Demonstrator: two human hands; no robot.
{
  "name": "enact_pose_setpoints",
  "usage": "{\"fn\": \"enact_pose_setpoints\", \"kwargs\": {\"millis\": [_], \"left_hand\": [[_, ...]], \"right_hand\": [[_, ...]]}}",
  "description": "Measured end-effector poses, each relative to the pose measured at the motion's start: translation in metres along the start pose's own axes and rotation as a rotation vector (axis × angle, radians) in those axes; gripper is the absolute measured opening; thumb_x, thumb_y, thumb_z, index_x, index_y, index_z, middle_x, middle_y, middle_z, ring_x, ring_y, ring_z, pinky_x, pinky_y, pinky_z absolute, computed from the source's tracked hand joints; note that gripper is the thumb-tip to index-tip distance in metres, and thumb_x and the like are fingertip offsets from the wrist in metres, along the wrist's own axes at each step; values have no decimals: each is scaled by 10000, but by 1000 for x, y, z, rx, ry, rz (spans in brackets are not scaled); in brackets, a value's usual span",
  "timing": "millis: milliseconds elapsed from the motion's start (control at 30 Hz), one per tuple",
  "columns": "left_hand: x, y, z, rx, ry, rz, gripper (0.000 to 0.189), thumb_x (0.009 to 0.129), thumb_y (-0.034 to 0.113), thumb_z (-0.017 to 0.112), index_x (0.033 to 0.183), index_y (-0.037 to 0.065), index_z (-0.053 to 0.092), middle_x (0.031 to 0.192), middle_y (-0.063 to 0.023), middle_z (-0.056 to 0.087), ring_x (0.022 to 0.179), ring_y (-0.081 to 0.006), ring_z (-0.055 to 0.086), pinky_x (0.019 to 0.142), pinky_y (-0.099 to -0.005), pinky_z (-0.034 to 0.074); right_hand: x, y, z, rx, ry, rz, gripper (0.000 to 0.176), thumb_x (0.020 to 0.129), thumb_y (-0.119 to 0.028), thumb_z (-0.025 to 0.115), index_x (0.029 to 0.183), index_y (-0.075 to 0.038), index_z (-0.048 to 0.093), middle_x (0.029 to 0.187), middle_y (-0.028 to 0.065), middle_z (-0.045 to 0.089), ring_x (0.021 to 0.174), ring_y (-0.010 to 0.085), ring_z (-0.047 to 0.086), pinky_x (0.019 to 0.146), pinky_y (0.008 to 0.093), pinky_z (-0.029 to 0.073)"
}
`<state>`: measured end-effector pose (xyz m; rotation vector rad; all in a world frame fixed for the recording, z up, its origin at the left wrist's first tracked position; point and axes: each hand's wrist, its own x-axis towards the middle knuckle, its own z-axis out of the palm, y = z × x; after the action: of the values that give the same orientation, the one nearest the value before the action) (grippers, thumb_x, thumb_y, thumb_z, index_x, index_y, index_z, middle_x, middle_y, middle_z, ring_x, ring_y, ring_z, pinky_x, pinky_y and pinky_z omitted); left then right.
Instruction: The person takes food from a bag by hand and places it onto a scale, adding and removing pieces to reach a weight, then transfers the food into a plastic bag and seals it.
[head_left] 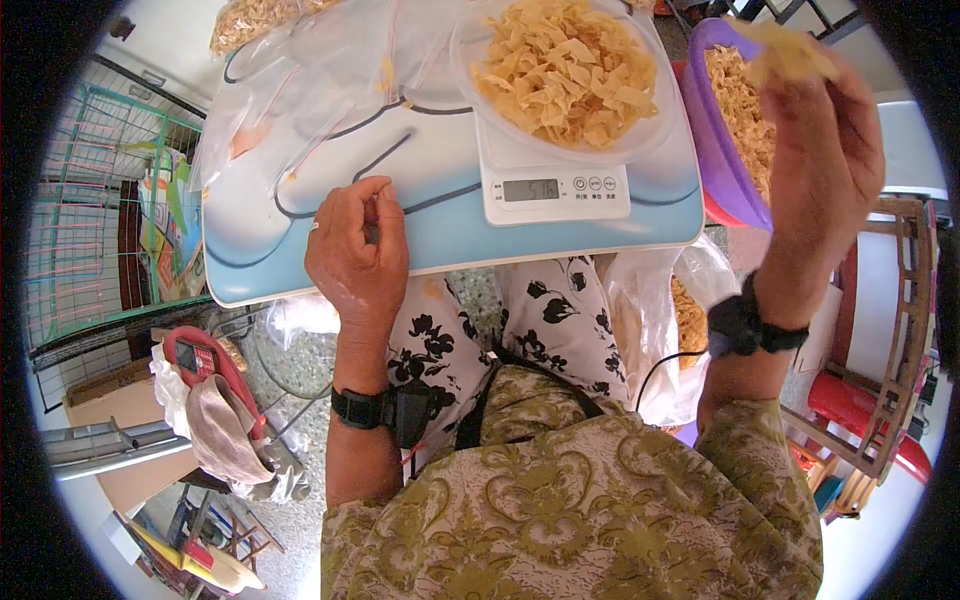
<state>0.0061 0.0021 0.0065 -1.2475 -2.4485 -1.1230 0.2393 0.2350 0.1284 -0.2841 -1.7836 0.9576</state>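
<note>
My left hand [360, 235] rests at the front edge of the low table, its fingers curled closed with nothing visible in them. My right hand [825, 150] is raised at the right, beside a purple basin [712, 130] of broken, flat yellow chips. Pinched in its fingertips are some pale yellow chips [790, 52], slightly blurred. On the table a white digital kitchen scale [555, 207] bears a clear plastic bowl [470, 85]. Flat yellow chips [565, 75] are heaped in that bowl. The scale's display is lit, with digits that look like 516.
Clear plastic bags [330, 90] lie on the blue and white table [450, 235]. A bag of snacks [250, 22] sits at its far left. Below the table at right stands another plastic bag of chips [690, 310]. At lower left, a red stool [215, 365] carries a cloth.
</note>
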Motion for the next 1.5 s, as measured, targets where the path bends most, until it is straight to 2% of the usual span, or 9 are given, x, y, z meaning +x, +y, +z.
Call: {"fn": "enact_pose_setpoints", "kwargs": {"millis": [67,100,233,500,667,800,833,1167,1500], "left_hand": [[0,1,-1,3,-20,-22,96,915,162,652,948,75,676,820,-65,649,707,-192,613,662,-319,498],[0,1,0,1,-22,-20,96,915,162,652,948,75,676,820,-65,649,707,-192,613,662,-319,498],[0,0,1,-18,1,-8,96,911,161,653,950,78,681,810,-60,641,691,-187,604,650,-313,491],[0,-2,5,-34,69,27,22,873,122,665,879,102,670,718,-20,596,612,-181,581,563,-323,448],[1,-3,6,-39,84,31,19,871,122,668,876,103,670,715,-19,590,607,-182,574,563,-324,446],[1,-8,7,-62,110,73,17,869,118,669,868,101,666,708,-22,580,604,-184,563,562,-323,441],[0,-8,5,-14,60,51,59,891,146,659,907,91,673,779,-40,619,650,-183,585,611,-311,467],[0,-3,2,-6,9,-23,100,910,169,645,938,79,677,816,-56,633,683,-192,595,632,-320,477],[0,-2,0,17,-12,-11,94,910,162,641,944,78,666,792,-61,607,691,-213,589,646,-332,475]], "right_hand": [[-17,-24,-11,-88,92,150,251,979,-11,504,1219,14,574,1192,153,617,1008,184,614,805,268,498],[-20,-35,-7,3,195,173,144,927,-12,601,1069,5,619,959,82,670,863,151,641,736,258,525],[-65,-41,-61,37,171,300,137,929,-4,584,1064,-4,612,978,80,654,831,136,624,704,254,513],[-175,-40,-130,-312,-307,1143,48,890,-46,620,937,-42,627,819,8,617,684,93,565,622,240,481],[-240,-17,-147,-701,-625,1421,132,843,-51,664,961,4,646,791,47,645,690,127,625,554,290,552],[-244,-11,-147,-860,-626,1029,216,849,-76,670,1048,6,656,878,87,693,708,150,654,543,312,569],[-228,-13,-137,-814,-539,1119,210,865,-101,662,1043,11,658,881,151,702,794,200,684,726,345,549],[-65,-32,-17,-772,-396,281,142,884,-131,668,971,-20,680,852,104,673,732,228,641,667,307,502],[-10,-23,37,-698,-481,64,386,809,-187,741,1160,-84,620,1036,94,628,824,255,621,718,343,513]]}}
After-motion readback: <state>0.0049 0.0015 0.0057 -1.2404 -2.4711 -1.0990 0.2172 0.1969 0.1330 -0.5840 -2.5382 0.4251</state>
